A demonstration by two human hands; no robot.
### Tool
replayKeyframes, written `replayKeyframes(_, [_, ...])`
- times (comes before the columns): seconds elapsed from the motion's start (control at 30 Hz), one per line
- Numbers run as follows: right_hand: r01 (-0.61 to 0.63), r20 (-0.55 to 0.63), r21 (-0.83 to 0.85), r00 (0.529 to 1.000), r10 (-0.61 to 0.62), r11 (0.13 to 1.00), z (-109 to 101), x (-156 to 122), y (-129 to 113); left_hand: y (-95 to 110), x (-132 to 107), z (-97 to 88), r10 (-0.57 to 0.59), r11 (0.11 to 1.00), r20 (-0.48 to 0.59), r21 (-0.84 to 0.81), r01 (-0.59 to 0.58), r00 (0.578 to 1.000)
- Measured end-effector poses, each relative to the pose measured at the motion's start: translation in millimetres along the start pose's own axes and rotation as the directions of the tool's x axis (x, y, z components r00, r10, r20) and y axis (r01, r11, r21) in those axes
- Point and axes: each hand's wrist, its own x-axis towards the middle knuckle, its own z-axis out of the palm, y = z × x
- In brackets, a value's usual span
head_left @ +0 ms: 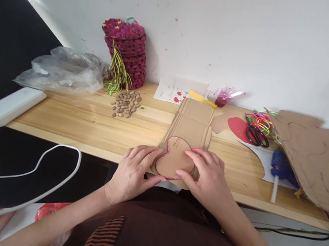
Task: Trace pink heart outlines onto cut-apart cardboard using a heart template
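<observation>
A heart-shaped cardboard cutout (175,159) with a pink traced edge lies on a folded cardboard sheet (194,121) at the near edge of the wooden table (83,120). My left hand (134,172) rests at the cutout's left side, fingers stretched flat and pressing its lower edge. My right hand (207,175) lies on the right side of the heart, fingers extended over it, holding it down on the sheet.
Black scissors (256,135) lie on a red heart shape (237,127) beside coloured elastic bands (262,121). A blue glue gun (280,168), big cardboard piece (318,157), seed pile (126,103), woven maroon basket (127,52), plastic bag (63,69), white power bank (7,105) with cable.
</observation>
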Motion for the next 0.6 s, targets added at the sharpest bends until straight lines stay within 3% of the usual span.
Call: replayKeyframes(0.6, [0.036,0.020,0.039,0.999,-0.037,0.999,-1.5,3.2,-7.2,-0.8,2.6,-6.0,-0.035,0.997,0.062,-0.059,0.039,0.997])
